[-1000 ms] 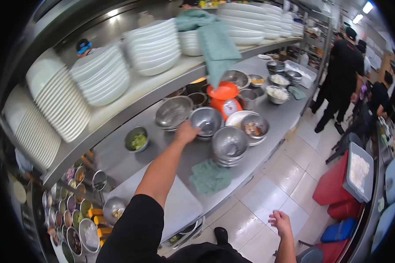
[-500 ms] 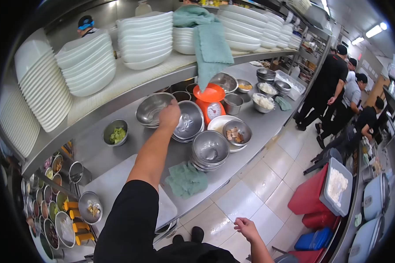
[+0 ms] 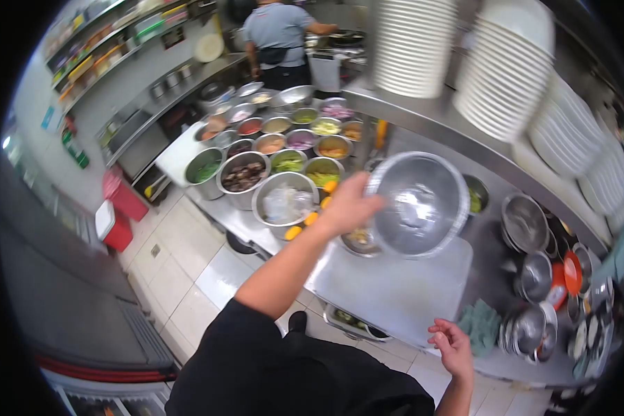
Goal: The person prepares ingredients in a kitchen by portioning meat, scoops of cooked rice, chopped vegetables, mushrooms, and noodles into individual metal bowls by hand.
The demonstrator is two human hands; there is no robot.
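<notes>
Two hands in view: both belong to the camera wearer, black sleeves.
Left hand (image 3: 347,204): raised above the steel counter, fingers clamped on the rim of a steel bowl (image 3: 417,203).
Steel bowl: held in the air, tilted so its empty inside faces the camera; it hangs over the far edge of the white cutting board (image 3: 392,284); motion-blurred.
Right hand (image 3: 454,347): empty, fingers loosely spread, hovering just off the near edge of the cutting board, touching nothing.
Cutting board: lies flat on the counter (image 3: 496,360), bare on top.
Green cloth (image 3: 480,324): crumpled on the counter just beside the board's right edge.
Ingredient containers (image 3: 284,163): many round steel tubs packed together at the counter's left end, holding green, red, yellow and dark contents; exact foods unclear.
Largest tub (image 3: 284,201): nearest the left hand, holds something pale and clear-wrapped.
Stacked bowls (image 3: 527,329): nested steel bowls at the counter's right end, near its front edge.
Orange scale (image 3: 568,274): behind those bowls, partly hidden.
Plates (image 3: 506,69): white stacks on the shelf above the counter.
Other person (image 3: 279,35): stands at the far station, back to the camera.
Floor (image 3: 187,270): pale tiles; red bin (image 3: 114,225) at left.
</notes>
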